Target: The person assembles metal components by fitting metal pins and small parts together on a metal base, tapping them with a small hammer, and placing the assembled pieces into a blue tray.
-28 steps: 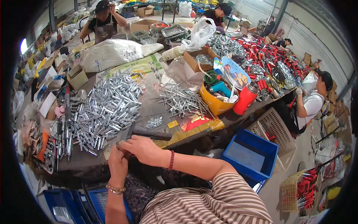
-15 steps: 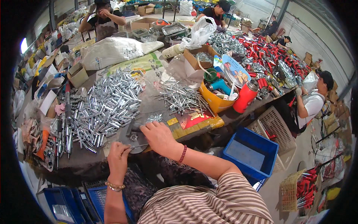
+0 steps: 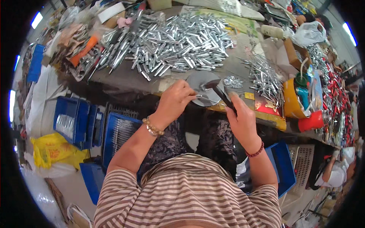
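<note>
My left hand [image 3: 175, 99] is closed, pinching a slim metal rod [image 3: 205, 98] at the near edge of a round grey metal plate [image 3: 195, 78]. My right hand [image 3: 242, 119] grips the dark handle of a hammer [image 3: 223, 95]. The hammer's head is over the plate, just beyond the rod. Beside the plate lies a small heap of tiny metal parts [image 3: 232, 82]. Farther right are loose thin metal rods [image 3: 264, 76]. A large pile of shiny metal tubes [image 3: 182, 41] covers the bench beyond my left hand.
An orange-handled tool [image 3: 84, 51] lies at the bench's left end. To the right stand a yellow bucket [image 3: 292, 100] and a red bottle [image 3: 311, 121]. Blue bins [image 3: 68, 114] hold metal parts below left; another blue bin [image 3: 283, 163] is below right. A co-worker [image 3: 336, 171] is at far right.
The view has swung, bringing the bench's left end closer. My right hand has left the rod and taken up the hammer, which lay on the plate. My left hand still pinches the rod.
</note>
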Demonstrator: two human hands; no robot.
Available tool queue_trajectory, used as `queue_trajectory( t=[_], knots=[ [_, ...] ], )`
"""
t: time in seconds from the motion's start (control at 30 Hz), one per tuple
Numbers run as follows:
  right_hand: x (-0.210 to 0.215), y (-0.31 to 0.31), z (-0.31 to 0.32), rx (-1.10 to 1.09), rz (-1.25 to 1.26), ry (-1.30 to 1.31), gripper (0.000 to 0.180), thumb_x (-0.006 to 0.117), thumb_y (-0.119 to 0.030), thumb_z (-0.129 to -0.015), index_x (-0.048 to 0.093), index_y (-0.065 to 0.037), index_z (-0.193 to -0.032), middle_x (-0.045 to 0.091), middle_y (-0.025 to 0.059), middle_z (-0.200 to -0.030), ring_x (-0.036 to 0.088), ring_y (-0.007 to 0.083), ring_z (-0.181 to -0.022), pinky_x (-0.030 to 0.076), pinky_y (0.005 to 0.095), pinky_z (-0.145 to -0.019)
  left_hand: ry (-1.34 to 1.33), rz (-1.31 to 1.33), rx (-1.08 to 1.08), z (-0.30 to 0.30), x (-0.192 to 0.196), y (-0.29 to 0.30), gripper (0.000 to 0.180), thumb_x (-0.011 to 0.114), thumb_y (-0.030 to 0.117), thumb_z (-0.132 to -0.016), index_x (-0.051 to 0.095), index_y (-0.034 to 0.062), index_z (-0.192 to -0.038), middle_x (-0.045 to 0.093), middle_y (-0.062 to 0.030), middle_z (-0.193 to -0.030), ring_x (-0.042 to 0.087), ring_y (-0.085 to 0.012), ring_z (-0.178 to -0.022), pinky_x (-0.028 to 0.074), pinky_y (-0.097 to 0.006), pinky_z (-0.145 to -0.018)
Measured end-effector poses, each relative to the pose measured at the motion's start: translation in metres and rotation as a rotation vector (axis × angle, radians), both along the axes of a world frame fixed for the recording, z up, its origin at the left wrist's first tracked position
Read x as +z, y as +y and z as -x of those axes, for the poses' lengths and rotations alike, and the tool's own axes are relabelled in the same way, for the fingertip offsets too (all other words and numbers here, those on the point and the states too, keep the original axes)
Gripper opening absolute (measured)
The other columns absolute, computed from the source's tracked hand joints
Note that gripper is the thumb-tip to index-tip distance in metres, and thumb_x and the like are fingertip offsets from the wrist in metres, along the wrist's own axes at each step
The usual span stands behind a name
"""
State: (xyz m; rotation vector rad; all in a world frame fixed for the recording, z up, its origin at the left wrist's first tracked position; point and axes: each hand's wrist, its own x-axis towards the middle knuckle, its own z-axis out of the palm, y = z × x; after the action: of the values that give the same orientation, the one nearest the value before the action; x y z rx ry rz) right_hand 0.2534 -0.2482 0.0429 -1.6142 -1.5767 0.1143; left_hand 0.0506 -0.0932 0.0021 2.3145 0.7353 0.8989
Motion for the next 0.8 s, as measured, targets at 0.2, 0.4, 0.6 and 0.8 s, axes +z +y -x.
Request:
queue_trajectory(
  t=[0.2,0.4,0.6,0.8],
  knots=[
    [0.021,-0.010,0.015,-0.017,0.145,-0.138,0.020,0.066,-0.005,-0.094,0.064,-0.006,-0.115,0.062,0.0158,-0.091,0.065,0.0412,-0.076,0.052,0.0469,-0.065,-0.010,-0.027,-0.010,0.005,-0.002,0.001,0.014,0.078,0.005,-0.085,0.075,0.0070,-0.099,0.062,-0.0077,-0.093,0.065,-0.0276,-0.085,0.052,-0.037,-0.073],
    [0.019,-0.013,0.019,0.015,0.231,-0.283,0.010,0.068,0.001,-0.093,0.064,0.000,-0.101,0.055,0.0168,-0.083,0.061,0.0385,-0.070,0.048,0.0432,-0.061,-0.009,-0.071,-0.026,0.003,-0.001,0.001,0.019,0.078,0.000,-0.083,0.075,0.0075,-0.101,0.062,-0.0082,-0.093,0.066,-0.0274,-0.084,0.052,-0.036,-0.072],
    [0.043,-0.016,0.026,-0.021,0.183,-0.093,0.010,0.068,-0.002,-0.093,0.063,-0.003,-0.102,0.059,0.0177,-0.088,0.062,0.0412,-0.074,0.050,0.0447,-0.063,-0.023,-0.013,-0.030,0.006,-0.001,-0.003,0.016,0.077,0.002,-0.085,0.074,0.0074,-0.100,0.062,-0.0081,-0.094,0.066,-0.0272,-0.083,0.052,-0.036,-0.071],
    [0.009,-0.008,0.013,-0.024,0.211,-0.183,0.027,0.069,-0.004,-0.094,0.068,-0.008,-0.121,0.063,0.0150,-0.090,0.064,0.0405,-0.072,0.052,0.0470,-0.063,-0.025,-0.032,-0.035,0.002,-0.002,0.001,0.013,0.077,0.010,-0.087,0.074,0.0062,-0.099,0.062,-0.0081,-0.095,0.065,-0.0273,-0.082,0.052,-0.037,-0.073]
  ],
)
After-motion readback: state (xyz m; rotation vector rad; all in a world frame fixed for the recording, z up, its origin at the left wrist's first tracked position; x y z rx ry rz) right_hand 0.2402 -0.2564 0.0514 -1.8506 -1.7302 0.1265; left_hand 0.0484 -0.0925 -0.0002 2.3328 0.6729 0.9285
